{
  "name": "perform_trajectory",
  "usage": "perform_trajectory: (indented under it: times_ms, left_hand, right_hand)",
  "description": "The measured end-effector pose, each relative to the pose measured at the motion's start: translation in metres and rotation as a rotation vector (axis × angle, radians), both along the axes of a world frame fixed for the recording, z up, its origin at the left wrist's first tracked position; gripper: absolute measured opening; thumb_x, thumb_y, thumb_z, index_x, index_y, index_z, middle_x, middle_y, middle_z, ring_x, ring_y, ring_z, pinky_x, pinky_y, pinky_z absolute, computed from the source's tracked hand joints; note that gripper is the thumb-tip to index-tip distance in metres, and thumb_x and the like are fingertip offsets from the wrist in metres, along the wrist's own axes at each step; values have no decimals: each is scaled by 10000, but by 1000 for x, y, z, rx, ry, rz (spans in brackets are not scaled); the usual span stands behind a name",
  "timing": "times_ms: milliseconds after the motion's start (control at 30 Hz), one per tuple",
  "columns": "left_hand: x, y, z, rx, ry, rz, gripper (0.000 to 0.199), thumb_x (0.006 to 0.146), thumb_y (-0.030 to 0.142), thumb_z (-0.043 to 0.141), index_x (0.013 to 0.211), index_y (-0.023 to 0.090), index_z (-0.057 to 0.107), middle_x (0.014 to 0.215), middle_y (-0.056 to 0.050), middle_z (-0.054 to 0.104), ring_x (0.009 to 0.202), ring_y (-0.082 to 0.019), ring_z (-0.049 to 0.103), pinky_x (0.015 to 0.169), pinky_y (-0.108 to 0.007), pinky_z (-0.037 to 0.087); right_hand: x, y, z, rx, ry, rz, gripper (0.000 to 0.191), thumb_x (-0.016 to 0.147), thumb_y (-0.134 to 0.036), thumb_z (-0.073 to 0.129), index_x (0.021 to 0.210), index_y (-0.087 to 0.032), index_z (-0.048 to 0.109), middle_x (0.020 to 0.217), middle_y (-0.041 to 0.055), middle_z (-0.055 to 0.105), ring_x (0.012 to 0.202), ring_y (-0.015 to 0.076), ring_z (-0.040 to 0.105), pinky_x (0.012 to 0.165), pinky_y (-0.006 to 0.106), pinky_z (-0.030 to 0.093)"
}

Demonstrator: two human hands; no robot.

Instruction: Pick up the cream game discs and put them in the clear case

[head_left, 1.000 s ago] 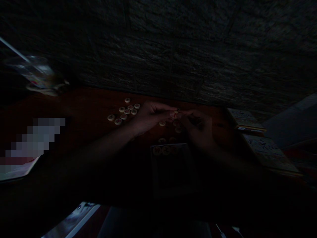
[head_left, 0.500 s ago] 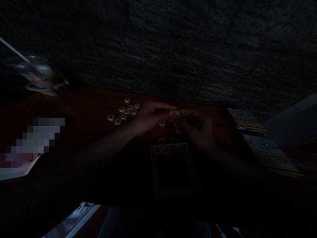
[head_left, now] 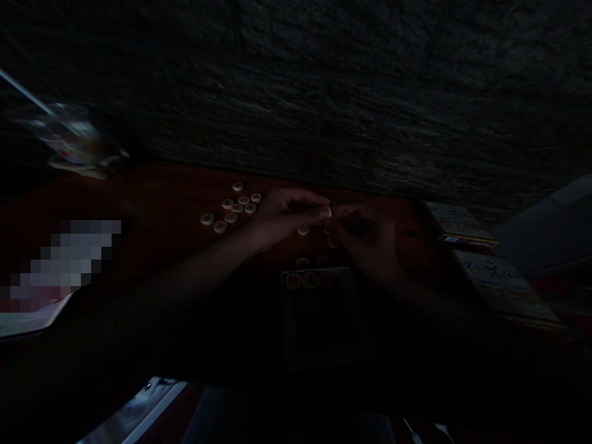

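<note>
The scene is very dark. My left hand (head_left: 287,216) pinches a small round piece (head_left: 328,211) between thumb and fingers. My right hand (head_left: 367,237) meets it from the right, its fingertips close to the same piece; whether they grip it is too dim to tell. Below the hands lie a few round pieces, one of them marked in red (head_left: 303,230). Nearer me is an open box (head_left: 285,320) with a row of three marked discs (head_left: 309,280) along its far edge. Several more discs (head_left: 237,208) sit in a loose group left of my left hand.
At the far left stands a plastic cup (head_left: 74,139) with a straw. Two printed boxes (head_left: 502,287) lie at the right. A stone wall (head_left: 296,92) rises behind the wooden table (head_left: 161,185). A pale flat item (head_left: 46,317) is at the left edge.
The piece between my hands has turned, and my left thumb now covers more of it. Both hands stay in nearly the same place.
</note>
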State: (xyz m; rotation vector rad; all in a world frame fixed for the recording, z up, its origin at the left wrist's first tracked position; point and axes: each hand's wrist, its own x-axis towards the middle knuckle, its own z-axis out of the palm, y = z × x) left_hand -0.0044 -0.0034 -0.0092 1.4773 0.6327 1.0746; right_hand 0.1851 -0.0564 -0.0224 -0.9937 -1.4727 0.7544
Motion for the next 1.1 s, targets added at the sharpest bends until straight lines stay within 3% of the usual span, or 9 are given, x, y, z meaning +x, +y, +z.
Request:
perform_trajectory:
  times_ms: [267, 533, 767, 900, 1100]
  left_hand:
    - [-2, -2, 2, 0, -18, -57, 364, 787, 399, 922, 1065, 177, 843, 1093, -104, 838, 978, -226, 805, 900, -334, 643]
    - [0, -4, 4, -156, -89, -86, 405, 740, 314, 959, 1092, 167, 822, 1053, -87, 843, 881, -202, 818, 886, -346, 670]
    - [0, -6, 8, -221, -64, -75, 351, 815, 285, 895, 1126, 151, 805, 1016, -97, 838, 902, -225, 818, 911, -391, 670]
    - [1, -6, 8, -207, -79, -59, 296, 837, 276, 878, 1093, 144, 811, 981, -91, 840, 888, -208, 815, 882, -357, 672]
    - [0, -4, 5, -120, -9, -52, 398, 792, 383, 914, 1100, 149, 820, 1077, -114, 836, 922, -220, 810, 880, -352, 657]
  right_hand:
    - [0, 0, 4, -38, 27, -51, 229, 900, -425, 792, 990, -215, 769, 825, 34, 782, 597, 144, 685, 534, 275, 579]
    - [0, 4, -1, -77, 130, -47, 316, 863, -461, 833, 1056, -220, 763, 806, 19, 775, 587, 143, 689, 523, 274, 594]
    - [-1, 2, 2, -91, 80, -31, 303, 896, -501, 789, 1016, -223, 814, 683, -7, 724, 518, 118, 633, 478, 245, 530]
    - [1, 1, 1, -79, 7, -27, 333, 867, -469, 818, 1101, -232, 826, 737, 7, 761, 542, 131, 640, 507, 268, 541]
    - [-1, 2, 0, -30, -18, -66, 295, 901, -511, 786, 992, -234, 832, 741, 14, 752, 591, 141, 665, 531, 263, 548]
